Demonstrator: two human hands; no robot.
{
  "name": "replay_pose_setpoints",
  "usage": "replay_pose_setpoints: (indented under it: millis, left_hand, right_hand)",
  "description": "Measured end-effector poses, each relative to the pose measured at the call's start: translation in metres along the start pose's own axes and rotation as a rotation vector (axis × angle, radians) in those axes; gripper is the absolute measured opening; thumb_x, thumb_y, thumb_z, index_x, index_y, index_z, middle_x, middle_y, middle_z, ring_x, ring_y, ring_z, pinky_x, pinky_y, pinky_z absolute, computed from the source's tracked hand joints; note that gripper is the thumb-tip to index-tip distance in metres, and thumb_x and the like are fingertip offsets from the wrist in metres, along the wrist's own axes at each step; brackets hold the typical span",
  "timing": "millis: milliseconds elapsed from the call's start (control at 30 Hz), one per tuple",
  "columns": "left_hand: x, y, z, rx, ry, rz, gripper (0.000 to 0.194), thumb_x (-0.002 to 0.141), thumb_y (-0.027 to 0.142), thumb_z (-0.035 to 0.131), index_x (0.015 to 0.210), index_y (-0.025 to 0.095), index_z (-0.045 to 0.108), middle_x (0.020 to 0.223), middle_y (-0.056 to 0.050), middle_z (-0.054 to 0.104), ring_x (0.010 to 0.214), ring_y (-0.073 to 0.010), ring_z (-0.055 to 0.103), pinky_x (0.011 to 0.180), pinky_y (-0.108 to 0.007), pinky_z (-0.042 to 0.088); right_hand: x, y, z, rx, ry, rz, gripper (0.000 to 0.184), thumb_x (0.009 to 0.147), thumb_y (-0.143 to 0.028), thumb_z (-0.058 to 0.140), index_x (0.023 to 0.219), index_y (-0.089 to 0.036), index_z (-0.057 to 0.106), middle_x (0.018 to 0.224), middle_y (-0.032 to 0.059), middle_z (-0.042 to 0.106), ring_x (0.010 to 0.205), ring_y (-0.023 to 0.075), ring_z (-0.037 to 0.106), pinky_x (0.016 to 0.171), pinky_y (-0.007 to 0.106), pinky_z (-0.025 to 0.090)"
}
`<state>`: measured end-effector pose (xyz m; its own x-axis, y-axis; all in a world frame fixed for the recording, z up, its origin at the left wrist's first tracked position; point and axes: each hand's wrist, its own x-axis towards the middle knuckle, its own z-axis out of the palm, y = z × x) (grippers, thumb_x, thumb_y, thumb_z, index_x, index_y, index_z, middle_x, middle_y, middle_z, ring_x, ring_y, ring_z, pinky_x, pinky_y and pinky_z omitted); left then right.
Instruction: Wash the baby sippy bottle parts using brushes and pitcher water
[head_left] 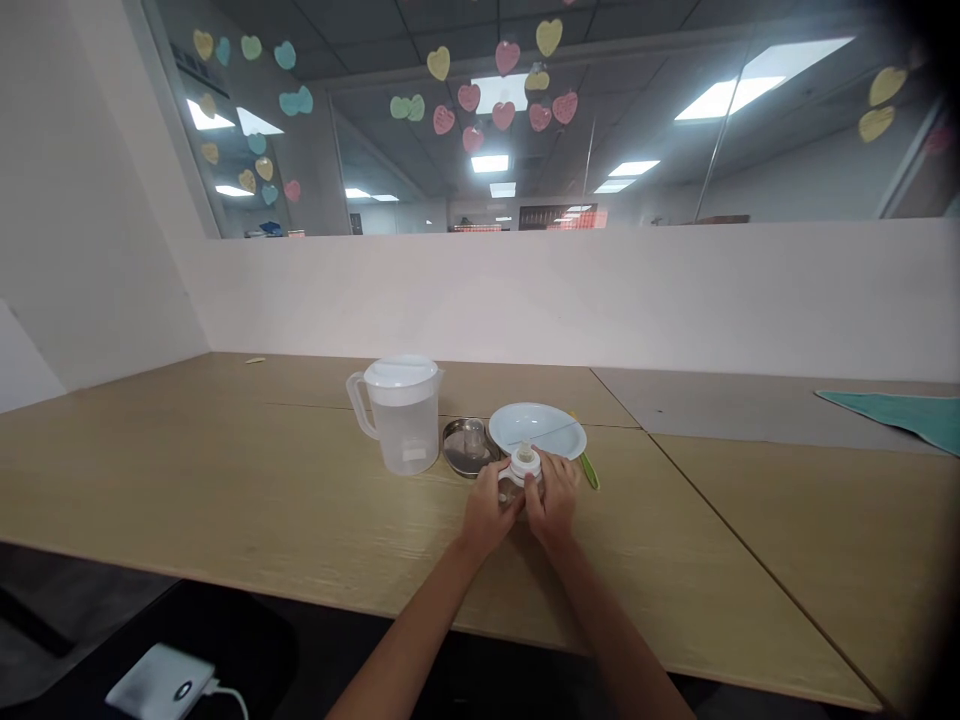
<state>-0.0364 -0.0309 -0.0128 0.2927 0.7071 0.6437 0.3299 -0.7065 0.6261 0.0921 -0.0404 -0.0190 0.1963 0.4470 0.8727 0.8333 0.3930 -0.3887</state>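
Note:
My left hand (487, 508) and my right hand (553, 495) are closed around a small baby bottle (526, 462) from both sides. The bottle has a white collar, a pale nipple on top and what looks like a white handle on its left. My fingers hide most of its clear body. Just behind it sits a white plate (531, 412). To the left, a round metal dish (455, 457) holds a small clear cup or cap (475, 438). A lidded translucent pitcher (407, 425) stands further left, its handle pointing left.
A green-handled utensil (590, 472) lies at the plate's right, partly hidden. A teal cloth (900, 412) is on the far right of the table (247, 490). A white device with a cable (161, 682) lies below the front edge. A low wall (525, 300) closes off the back.

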Motion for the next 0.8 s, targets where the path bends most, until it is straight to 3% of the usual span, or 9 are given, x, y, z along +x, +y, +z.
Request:
replay_pose_setpoints:
  millis: [167,300,467,600,800]
  left_hand:
    - [0.001,0.0,0.0,0.026,0.006,0.033,0.043,0.083,0.036,0.054,0.121,0.017,0.046,0.116,-0.011,0.057,0.106,-0.0232,0.052,0.092,-0.039,0.043]
    - [0.003,-0.001,0.001,0.088,-0.028,0.09,0.049,0.083,0.035,0.053,0.128,0.018,0.043,0.122,-0.012,0.055,0.11,-0.0252,0.051,0.095,-0.042,0.04]
    - [0.004,-0.003,0.001,0.102,-0.05,0.113,0.053,0.083,0.032,0.053,0.133,0.019,0.039,0.126,-0.011,0.053,0.112,-0.0251,0.049,0.096,-0.041,0.039]
    - [0.004,-0.004,0.0,0.101,-0.05,0.1,0.052,0.082,0.029,0.053,0.132,0.019,0.04,0.125,-0.011,0.054,0.111,-0.0253,0.05,0.095,-0.04,0.04]
    - [0.002,-0.007,0.003,0.05,-0.021,0.064,0.056,0.08,0.026,0.056,0.131,0.018,0.035,0.125,-0.012,0.052,0.111,-0.0244,0.049,0.095,-0.04,0.039]
  right_hand:
    - [0.002,-0.002,-0.004,-0.004,0.019,0.027,0.026,0.082,-0.033,0.043,0.097,-0.016,0.055,0.09,0.0084,0.059,0.087,0.0239,0.049,0.082,0.041,0.034]
    - [0.002,-0.002,-0.002,-0.007,0.065,0.091,0.031,0.078,-0.044,0.052,0.092,-0.016,0.05,0.085,0.0073,0.056,0.083,0.0236,0.049,0.078,0.04,0.036]
    - [0.001,-0.002,0.004,0.056,0.074,0.143,0.043,0.075,-0.043,0.056,0.105,-0.014,0.047,0.096,0.0108,0.056,0.092,0.026,0.051,0.081,0.042,0.04]
    - [0.003,-0.007,0.005,0.131,0.039,0.084,0.049,0.079,-0.034,0.051,0.123,-0.015,0.04,0.113,0.013,0.055,0.106,0.0259,0.05,0.09,0.045,0.037]
    - [0.005,-0.012,0.005,0.159,0.091,0.067,0.036,0.077,-0.03,0.055,0.111,-0.018,0.048,0.102,0.0086,0.059,0.097,0.0225,0.054,0.088,0.043,0.039]
